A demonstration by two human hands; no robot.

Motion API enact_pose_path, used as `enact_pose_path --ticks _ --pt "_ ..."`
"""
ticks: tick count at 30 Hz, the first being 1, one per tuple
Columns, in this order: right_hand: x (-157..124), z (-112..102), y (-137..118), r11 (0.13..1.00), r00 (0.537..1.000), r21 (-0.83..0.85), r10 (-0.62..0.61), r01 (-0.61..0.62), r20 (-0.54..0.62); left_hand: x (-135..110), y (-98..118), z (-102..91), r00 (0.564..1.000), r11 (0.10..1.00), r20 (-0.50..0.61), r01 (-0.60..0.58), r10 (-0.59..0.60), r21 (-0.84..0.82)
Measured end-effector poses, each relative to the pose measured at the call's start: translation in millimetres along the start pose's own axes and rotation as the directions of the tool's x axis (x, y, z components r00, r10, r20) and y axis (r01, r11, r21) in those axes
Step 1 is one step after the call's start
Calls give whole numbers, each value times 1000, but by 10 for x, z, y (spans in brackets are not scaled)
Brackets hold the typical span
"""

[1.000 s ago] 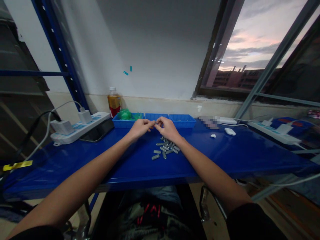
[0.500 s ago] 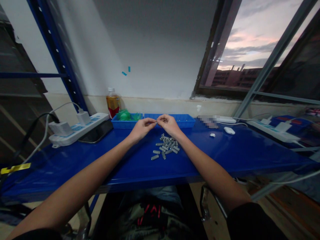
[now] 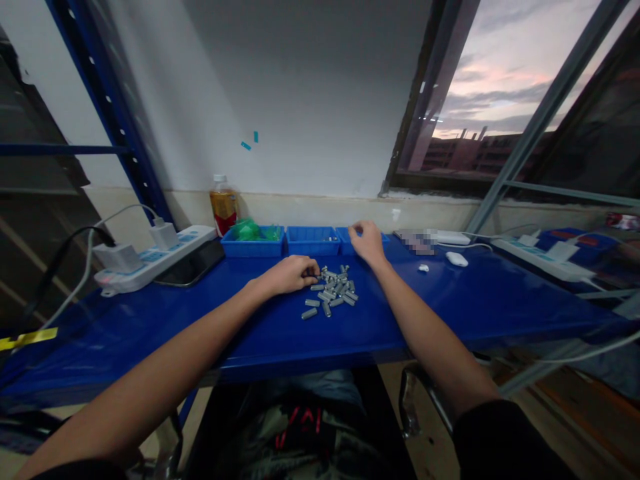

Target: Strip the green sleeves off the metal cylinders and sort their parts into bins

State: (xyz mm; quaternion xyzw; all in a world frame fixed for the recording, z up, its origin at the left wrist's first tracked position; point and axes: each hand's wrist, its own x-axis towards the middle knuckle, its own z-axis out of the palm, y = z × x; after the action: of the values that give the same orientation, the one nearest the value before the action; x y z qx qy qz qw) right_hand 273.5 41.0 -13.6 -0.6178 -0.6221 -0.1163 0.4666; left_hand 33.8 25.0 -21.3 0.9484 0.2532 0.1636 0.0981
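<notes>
Silver metal cylinders (image 3: 333,293); glossy blue table (image 3: 450,300); blue trays (image 3: 313,241); green bags (image 3: 250,231).

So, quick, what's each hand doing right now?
Left hand: curled at the metal cylinder pile, grip cannot be told.
Right hand: curled over the right blue tray, contents cannot be told.

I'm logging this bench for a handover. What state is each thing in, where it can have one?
Left hand: curled, touching the cylinders; grip unclear.
Right hand: over the right tray, fingertips down; grip unclear.
Cylinders: loose pile on the table.
Bottle: upright, capped.
Power strip: two adapters plugged in.
Phone: flat, screen dark.
Left tray: holds green material.
</notes>
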Motion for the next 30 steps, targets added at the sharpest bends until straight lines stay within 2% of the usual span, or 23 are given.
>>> enact_pose_path --ticks 3,8,14,17,19,22,25,28,30 --pt "-74 16 -269 991 994 98 -96 90 60 -3 -61 16 1000 1000 -24 -1 1 -12" --pt "-218 42 -591 962 943 195 -236 193 233 -16 -9 39 998 999 -67 0 -3 -42" --pt "-260 68 -601 962 914 183 -255 205 317 4 75 30 996 994 -38 -84 82 -65" --pt "-266 73 -594 963 907 186 -250 196 339 17 26 31 998 997 -13 -58 57 -60" --pt "-275 79 -610 960 894 211 -252 183 370 15 -23 15 999 999 -40 -19 17 -40" --pt "-290 104 -648 954 873 282 -219 99 436 0 -81 -54 975 998 -214 47 -52 -29" --pt "-302 154 -680 917 845 395 -163 -61 509 -14 -86 -150 914 997 -399 62 -76 -48" --pt "-316 201 -702 826 811 504 -104 -252 575 -16 -37 -209 889 997 -453 30 -57 -66" --pt "-330 210 -721 773 801 541 -72 -332 594 -12 5 -216 884 997 -466 7 -45 -83"
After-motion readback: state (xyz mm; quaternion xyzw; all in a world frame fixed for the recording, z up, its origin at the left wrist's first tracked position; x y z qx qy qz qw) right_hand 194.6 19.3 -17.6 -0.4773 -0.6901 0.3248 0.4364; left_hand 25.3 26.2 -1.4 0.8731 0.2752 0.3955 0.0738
